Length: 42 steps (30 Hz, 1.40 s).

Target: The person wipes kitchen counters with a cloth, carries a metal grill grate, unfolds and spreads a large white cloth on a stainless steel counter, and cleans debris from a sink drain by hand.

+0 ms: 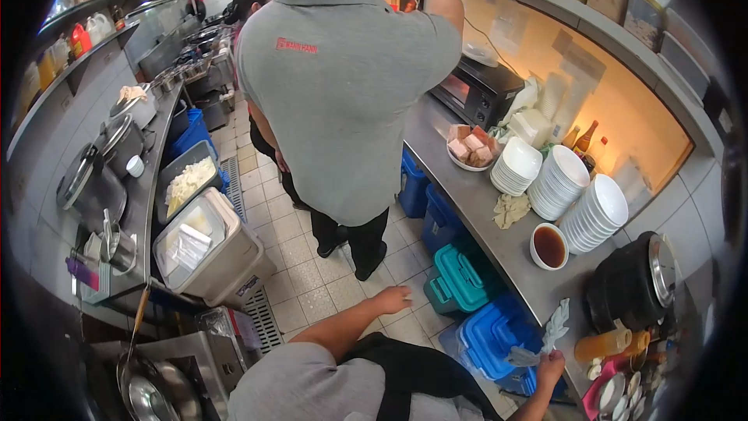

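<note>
My left hand (391, 300) is held out over the tiled floor, its fingers partly spread and nothing in it. At the right, my right hand (551, 366) is closed on a pale, thin, crumpled glove or cloth (555, 326) by the counter's front edge. Part of that pale material hangs to the left of the hand, over a blue bin (499, 335). Nearest on the steel counter (499, 242) are a white bowl of dark red-brown sauce (548, 246), a black pot (631, 281) and yellow-orange squeeze bottles (601, 344).
A person in a grey shirt (343, 93) stands ahead in the aisle, back turned, with another person (251, 0) beyond. Stacked white bowls (562, 179) line the right counter. A teal bin (465, 275) sits beneath it; lidded containers (204, 245) stand left.
</note>
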### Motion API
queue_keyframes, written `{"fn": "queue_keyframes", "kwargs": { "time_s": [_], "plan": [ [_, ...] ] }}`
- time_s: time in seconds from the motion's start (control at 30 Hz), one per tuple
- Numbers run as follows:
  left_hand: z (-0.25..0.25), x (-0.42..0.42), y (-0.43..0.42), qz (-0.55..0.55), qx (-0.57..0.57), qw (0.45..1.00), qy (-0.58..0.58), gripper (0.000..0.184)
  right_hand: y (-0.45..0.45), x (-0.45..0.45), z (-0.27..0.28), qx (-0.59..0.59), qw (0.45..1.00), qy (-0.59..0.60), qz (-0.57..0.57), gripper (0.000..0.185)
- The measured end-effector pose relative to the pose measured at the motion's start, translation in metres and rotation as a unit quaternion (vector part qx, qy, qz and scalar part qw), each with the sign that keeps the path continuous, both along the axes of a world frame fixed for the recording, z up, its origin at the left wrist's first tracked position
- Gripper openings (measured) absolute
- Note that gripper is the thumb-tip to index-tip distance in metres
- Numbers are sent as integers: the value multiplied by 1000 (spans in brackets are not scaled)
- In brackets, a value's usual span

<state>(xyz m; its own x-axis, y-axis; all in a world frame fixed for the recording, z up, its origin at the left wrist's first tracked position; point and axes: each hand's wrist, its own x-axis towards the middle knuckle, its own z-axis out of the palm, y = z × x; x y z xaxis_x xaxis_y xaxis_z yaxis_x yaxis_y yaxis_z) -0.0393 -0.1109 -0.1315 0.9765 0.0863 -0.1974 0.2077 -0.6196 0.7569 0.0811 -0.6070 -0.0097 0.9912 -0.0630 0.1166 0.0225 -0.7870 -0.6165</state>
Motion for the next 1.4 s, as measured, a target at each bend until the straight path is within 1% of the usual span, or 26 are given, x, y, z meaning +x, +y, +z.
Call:
{"fn": "queue_keyframes", "kwargs": {
  "time_s": [0.1, 0.17, 0.2, 0.27, 0.33, 0.37, 0.43, 0.47, 0.53, 0.6, 0.67, 0.7, 0.77, 0.8, 0.83, 0.9, 0.93, 1.0, 1.03, 1.1, 1.13, 1.2, 1.27, 1.33, 1.37, 1.4],
  "plan": [
    [31, 34, -20, -85, -53, 994, -44, 60, 26, -31, 17, 69, 997, -23, -17, 12],
    [77, 35, -39, -123, -50, 990, -53, 75, 46, -45, 19, 77, 997, -25, -16, 11],
    [82, 37, -46, -143, -57, 987, -43, 75, 53, -52, 25, 83, 996, -30, 0, 10],
    [85, 34, -69, -204, -101, 968, -102, 93, 102, -75, 64, 94, 995, -21, 5, 12],
    [85, 27, -94, -236, -53, 959, -146, 106, 122, -83, 76, 64, 998, 4, 25, 13],
    [87, 25, -107, -275, -62, 950, -133, 106, 136, -90, 85, 131, 991, 11, 25, 11],
    [94, 12, -132, -252, 22, 956, -150, 110, 144, -103, 93, 192, 981, 16, 39, 10],
    [91, 13, -143, -292, 16, 945, -149, 110, 141, -106, 94, 229, 972, 26, 36, 10],
    [76, 6, -161, -299, -139, 940, -93, 98, 134, -126, 110, 304, 952, 25, 28, 9],
    [95, 3, -178, -312, -153, 938, 14, 79, 104, -144, 107, 311, 950, 13, -13, 10],
    [84, 1, -199, -322, -196, 925, -55, 61, 71, -169, 105, 407, 912, 10, -54, 11],
    [90, 1, -211, -347, -203, 915, -36, 58, 53, -187, 101, 406, 909, -7, -93, 11],
    [105, -5, -228, -381, -232, 895, -5, 54, 24, -225, 89, 515, 847, -16, -130, 11],
    [113, -10, -247, -389, -255, 885, 10, 54, 3, -246, 85, 511, 844, -36, -155, 11],
    [121, -20, -271, -416, -255, 873, 13, 54, -16, -271, 78, 543, 817, -3, -194, 11],
    [137, -36, -315, -363, -469, 797, 111, 56, -49, -317, 50, 598, 763, 43, -240, 11],
    [150, -44, -341, -389, -464, 786, 124, 56, -62, -338, 40, 601, 755, 22, -263, 11],
    [170, -61, -384, -388, -552, 710, 202, 60, -73, -376, 25, 666, 710, 78, -215, 17],
    [166, -63, -404, -411, -561, 689, 206, 60, -77, -390, 22, 668, 704, 64, -232, 17],
    [179, -78, -445, -427, -579, 659, 220, 60, -97, -424, 24, 706, 657, 70, -255, 37],
    [189, -89, -465, -429, -598, 637, 227, 60, -107, -436, 24, 706, 649, 44, -279, 37],
    [208, -110, -504, -461, -589, 624, 227, 63, -129, -447, 23, 734, 607, 22, -305, 57],
    [217, -118, -538, -522, -572, 580, 254, 63, -148, -449, 21, 759, 596, -10, -261, 77],
    [212, -135, -595, -543, -573, 531, 309, 62, -174, -442, 30, 815, 551, -77, -164, 92],
    [205, -135, -615, -552, -568, 516, 326, 62, -184, -446, 39, 812, 549, -90, -176, 92],
    [209, -142, -638, -559, -566, 505, 335, 62, -196, -448, 49, 836, 525, -117, -110, 94]
  ]
}}
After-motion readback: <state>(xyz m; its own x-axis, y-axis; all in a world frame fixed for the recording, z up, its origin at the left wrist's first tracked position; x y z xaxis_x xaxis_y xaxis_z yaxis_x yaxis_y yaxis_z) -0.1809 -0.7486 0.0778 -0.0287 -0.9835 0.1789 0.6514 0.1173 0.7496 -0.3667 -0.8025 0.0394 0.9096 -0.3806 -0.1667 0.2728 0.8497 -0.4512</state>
